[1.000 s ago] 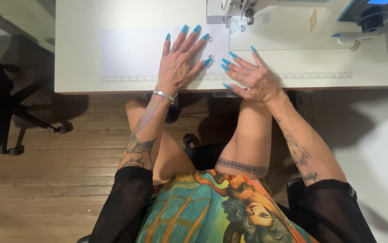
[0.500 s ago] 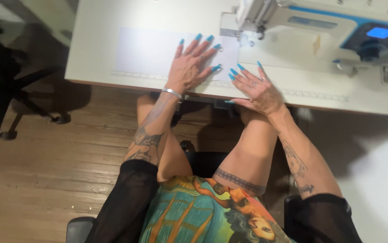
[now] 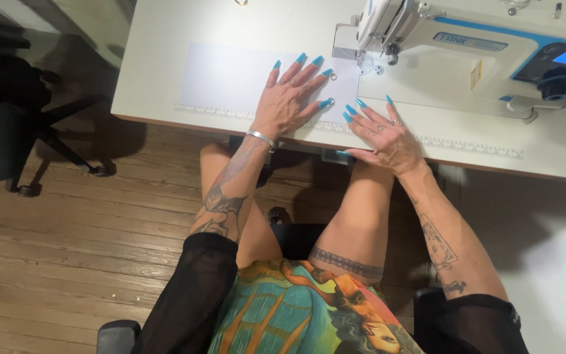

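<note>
Worn wooden plank floor (image 3: 66, 249); black office chair (image 3: 14, 118) left.

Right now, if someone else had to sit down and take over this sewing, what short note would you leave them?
Left hand: flat, fingers spread, pressing the pale rectangular fabric piece onto the white sewing table.
Right hand: flat at the table's front edge, fingertips at the fabric's near right corner.
The fabric's right edge lies at the needle of the white and blue sewing machine.
Done: fabric laid flat and lined up.
Left: no stitching visible; the seam seems yet to be sewn.
</note>
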